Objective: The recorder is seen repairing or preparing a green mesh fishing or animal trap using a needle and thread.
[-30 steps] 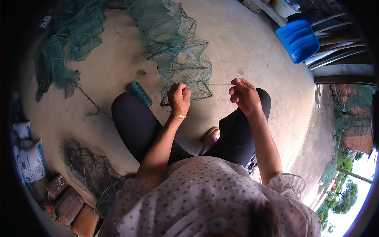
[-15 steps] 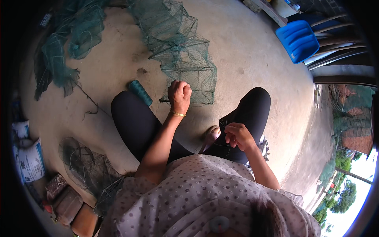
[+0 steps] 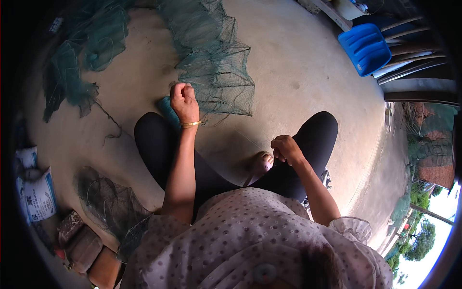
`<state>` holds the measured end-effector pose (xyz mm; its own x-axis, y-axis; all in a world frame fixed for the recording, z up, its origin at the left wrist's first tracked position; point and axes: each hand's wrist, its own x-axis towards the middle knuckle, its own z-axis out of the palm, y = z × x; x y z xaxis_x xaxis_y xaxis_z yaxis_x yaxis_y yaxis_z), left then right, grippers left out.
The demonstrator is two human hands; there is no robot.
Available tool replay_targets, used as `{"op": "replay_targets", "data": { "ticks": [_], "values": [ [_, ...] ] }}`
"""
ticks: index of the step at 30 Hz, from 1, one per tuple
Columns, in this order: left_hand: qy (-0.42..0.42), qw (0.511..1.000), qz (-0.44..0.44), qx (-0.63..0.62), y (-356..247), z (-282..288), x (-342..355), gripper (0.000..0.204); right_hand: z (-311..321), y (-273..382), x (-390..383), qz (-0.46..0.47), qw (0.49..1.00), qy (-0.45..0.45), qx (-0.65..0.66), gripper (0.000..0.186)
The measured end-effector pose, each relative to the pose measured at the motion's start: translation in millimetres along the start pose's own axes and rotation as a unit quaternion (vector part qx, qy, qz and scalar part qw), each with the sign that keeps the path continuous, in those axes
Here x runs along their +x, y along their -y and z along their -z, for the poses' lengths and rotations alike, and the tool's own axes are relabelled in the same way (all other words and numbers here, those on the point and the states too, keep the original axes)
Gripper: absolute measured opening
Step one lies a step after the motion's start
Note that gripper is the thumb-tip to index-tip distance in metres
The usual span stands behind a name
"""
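My left hand (image 3: 184, 102) is a closed fist with a gold bangle at its wrist, at the near left edge of a long green fishing net trap (image 3: 226, 79). The net seems gripped in it, though the fingers hide the hold. Just behind this hand and partly covered by it lies a spool of teal twine (image 3: 167, 111). My right hand (image 3: 287, 149) is pinched above my right thigh. A fine pale thread shows at its fingertips and runs faintly toward the net.
More green netting (image 3: 72, 72) is heaped at the far left, and a dark net (image 3: 110, 200) lies near left. Bricks (image 3: 84, 248) and white sacks (image 3: 38, 195) stand along the left side. A blue scoop (image 3: 364, 49) and poles (image 3: 409, 50) are at the far right.
My left hand has moved left and away from me, and the net's near end has shifted the same way. My right hand has risen slightly, its fingers more closed.
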<state>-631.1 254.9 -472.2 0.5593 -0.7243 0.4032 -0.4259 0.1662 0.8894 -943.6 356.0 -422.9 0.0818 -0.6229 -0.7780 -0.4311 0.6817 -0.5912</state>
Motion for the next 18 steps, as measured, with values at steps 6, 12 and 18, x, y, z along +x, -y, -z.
{"op": "replay_targets", "data": {
  "ticks": [6,12,18],
  "values": [
    [0.007,1.0,-0.007,0.01,5,1,-4,0.009,-17,2,-85,-0.062,0.967,0.035,0.244,0.024],
    [0.018,0.999,0.027,-0.03,2,-21,2,0.01,0,54,-133,0.205,0.948,-0.237,0.057,0.025],
    [0.015,0.987,0.068,-0.148,14,-32,18,0.01,13,86,-149,0.37,0.87,-0.312,-0.091,0.023]
  ]
}}
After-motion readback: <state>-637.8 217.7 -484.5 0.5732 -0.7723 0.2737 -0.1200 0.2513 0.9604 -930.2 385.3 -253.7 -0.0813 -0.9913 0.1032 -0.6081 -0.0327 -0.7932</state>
